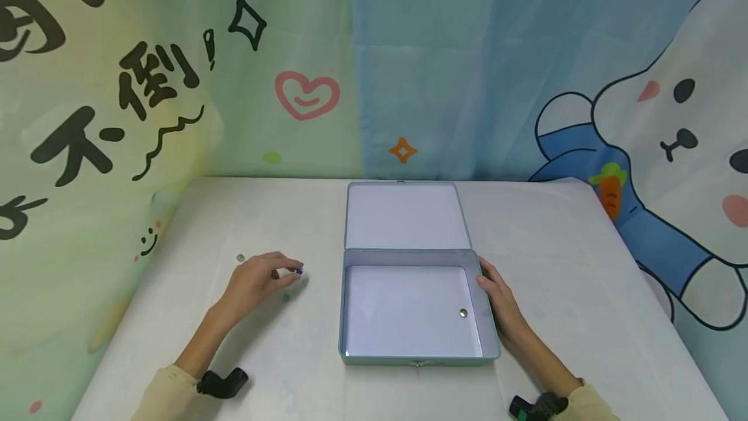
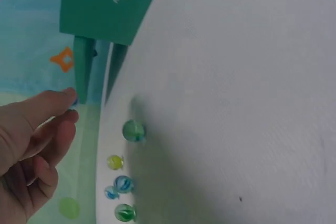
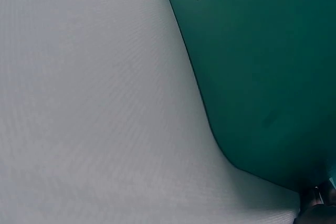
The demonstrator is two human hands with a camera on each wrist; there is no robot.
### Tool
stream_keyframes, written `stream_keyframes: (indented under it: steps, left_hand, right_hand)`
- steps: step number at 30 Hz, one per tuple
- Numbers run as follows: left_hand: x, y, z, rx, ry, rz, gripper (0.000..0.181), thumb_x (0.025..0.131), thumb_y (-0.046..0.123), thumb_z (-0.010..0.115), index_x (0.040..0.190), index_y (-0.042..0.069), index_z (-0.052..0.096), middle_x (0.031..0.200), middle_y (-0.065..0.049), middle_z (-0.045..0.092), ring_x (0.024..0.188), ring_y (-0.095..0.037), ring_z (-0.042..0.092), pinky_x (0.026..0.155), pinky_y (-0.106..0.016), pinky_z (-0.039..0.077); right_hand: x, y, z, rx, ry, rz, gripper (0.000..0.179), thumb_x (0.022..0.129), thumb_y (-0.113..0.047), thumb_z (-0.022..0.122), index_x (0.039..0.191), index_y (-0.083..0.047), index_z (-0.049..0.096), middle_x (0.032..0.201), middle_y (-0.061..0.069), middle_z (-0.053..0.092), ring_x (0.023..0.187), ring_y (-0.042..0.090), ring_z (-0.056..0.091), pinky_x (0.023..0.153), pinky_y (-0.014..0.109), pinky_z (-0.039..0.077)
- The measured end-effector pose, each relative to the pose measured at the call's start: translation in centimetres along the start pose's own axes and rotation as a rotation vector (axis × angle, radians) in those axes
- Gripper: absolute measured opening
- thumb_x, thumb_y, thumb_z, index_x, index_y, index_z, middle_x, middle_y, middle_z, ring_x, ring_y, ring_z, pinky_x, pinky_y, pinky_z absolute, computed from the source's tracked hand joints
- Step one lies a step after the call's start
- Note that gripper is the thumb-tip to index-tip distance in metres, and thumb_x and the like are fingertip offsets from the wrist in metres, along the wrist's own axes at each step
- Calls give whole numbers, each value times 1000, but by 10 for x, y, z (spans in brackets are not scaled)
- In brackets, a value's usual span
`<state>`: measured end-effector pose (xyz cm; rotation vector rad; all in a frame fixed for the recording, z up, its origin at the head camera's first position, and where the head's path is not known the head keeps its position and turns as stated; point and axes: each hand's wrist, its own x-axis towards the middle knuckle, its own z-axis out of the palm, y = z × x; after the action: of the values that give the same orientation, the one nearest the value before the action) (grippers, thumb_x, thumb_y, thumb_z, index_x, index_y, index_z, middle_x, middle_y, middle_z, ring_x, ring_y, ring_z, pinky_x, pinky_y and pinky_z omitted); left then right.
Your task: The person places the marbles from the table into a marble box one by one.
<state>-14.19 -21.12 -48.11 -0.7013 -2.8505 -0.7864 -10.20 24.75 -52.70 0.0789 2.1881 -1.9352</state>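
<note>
Left grip point(image 1: 260, 278) clamped on marble point(image 1: 299, 271), right grip point(image 1: 504, 304) on box point(image 1: 374, 360), white tabletop point(image 1: 584, 278), cartoon curtain point(image 1: 444, 83)

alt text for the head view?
A person's left grip pinches a small blue object left of an open box on a white table; the right grip touches the box's right side. One marble lies inside, toward the right.
</note>
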Motion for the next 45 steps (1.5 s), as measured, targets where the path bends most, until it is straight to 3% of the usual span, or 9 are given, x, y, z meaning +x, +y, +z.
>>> stream_keyframes:
  steps: [7, 14, 19, 25, 35, 41, 45]
  left_hand:
    - [4, 14, -7, -238, 40, 62, 21, 82, 16, 77, 103, 18, 75, 93, 7, 74, 66, 0, 61, 54, -18, 48]
    - [9, 39, -19, -361, -17, 20, 20, 85, 25, 75, 104, 27, 74, 95, 12, 72, 68, 0, 62, 48, -20, 46]
    - [13, 55, -27, -418, -72, 11, 19, 86, 31, 73, 105, 29, 74, 96, 14, 71, 70, -3, 61, 52, -22, 48]
    - [22, 71, -33, -438, -136, 60, 19, 86, 28, 74, 105, 26, 74, 96, 14, 71, 72, -4, 61, 59, -22, 51]
    - [42, 89, -29, -437, -242, 207, 19, 86, 23, 74, 105, 21, 75, 94, 11, 72, 71, -4, 60, 60, -22, 51]
    - [61, 103, -24, -391, -339, 249, 18, 86, 22, 74, 104, 19, 76, 93, 11, 72, 74, -5, 62, 65, -20, 52]
    - [77, 113, -19, -365, -411, 274, 18, 85, 22, 75, 103, 19, 76, 92, 10, 73, 66, -1, 60, 60, -18, 50]
  right_hand:
    - [-1, 0, 0, 0, 7, 4, 56, 103, -35, 33, 154, -16, 19, 159, 10, 20, 132, 9, 28, 109, 37, 23]
    - [-1, 1, -1, -8, 7, -7, 55, 103, -35, 33, 154, -17, 20, 158, 10, 21, 130, 8, 30, 105, 32, 26]
    - [0, 2, -1, -6, 10, -13, 55, 103, -34, 33, 154, -16, 21, 157, 11, 23, 130, 12, 30, 106, 36, 25]
    - [0, 2, -1, -4, 8, -5, 56, 103, -35, 34, 154, -17, 20, 158, 11, 21, 134, 17, 28, 109, 42, 23]
    - [1, 3, -2, -11, 3, -13, 56, 103, -35, 34, 154, -17, 20, 159, 11, 21, 137, 20, 25, 112, 47, 21]
    - [1, 3, 0, -6, 5, -10, 56, 103, -34, 34, 154, -16, 20, 158, 11, 23, 133, 18, 29, 108, 34, 26]
    - [1, 2, 0, -1, 7, -9, 55, 103, -33, 33, 154, -16, 20, 158, 12, 24, 132, 18, 30, 105, 31, 27]
